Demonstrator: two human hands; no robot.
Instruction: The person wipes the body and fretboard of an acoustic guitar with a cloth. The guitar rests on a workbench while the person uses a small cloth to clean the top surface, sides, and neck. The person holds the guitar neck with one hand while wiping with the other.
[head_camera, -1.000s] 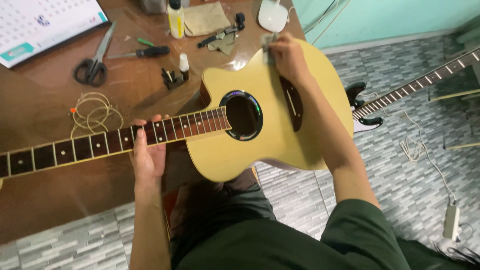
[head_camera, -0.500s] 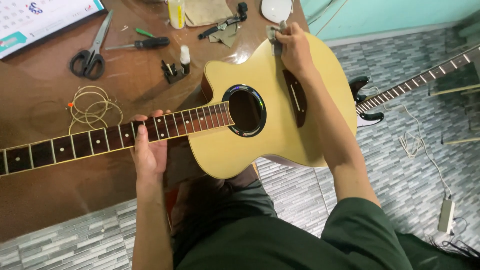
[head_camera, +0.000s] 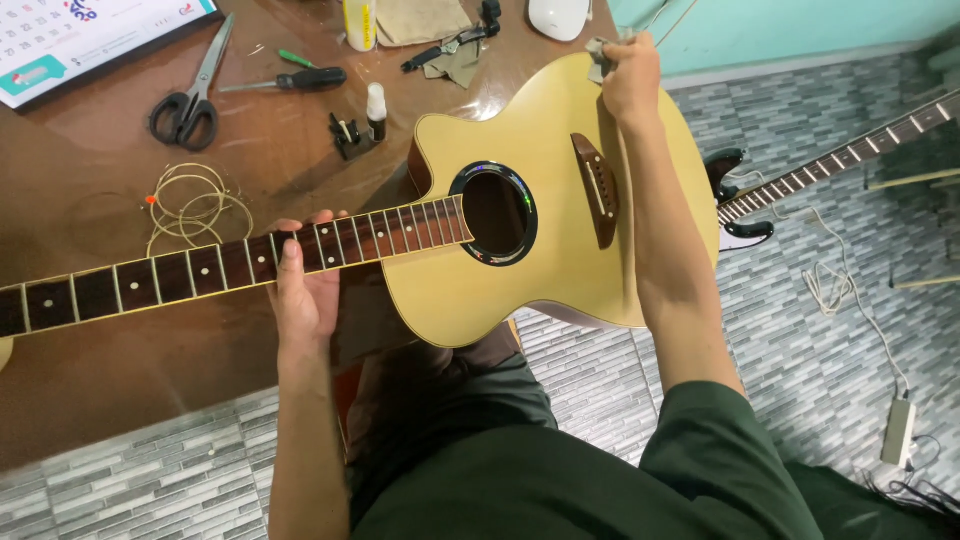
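head view: pale yellow acoustic guitar, no strings on it, lies face up across the person's lap and the edge of the brown table. left hand wraps the neck from below, thumb over the fretboard, closed around it near the body joint. right hand pinches a small grey cloth against the far edge of the guitar's lower bout, fingers closed on it. beyond the left hand on the table: coiled strings, black-handled scissors, a screwdriver, a small white-capped bottle. well right of the right arm, on the tiled floor, lies a second guitar, dark-bodied.
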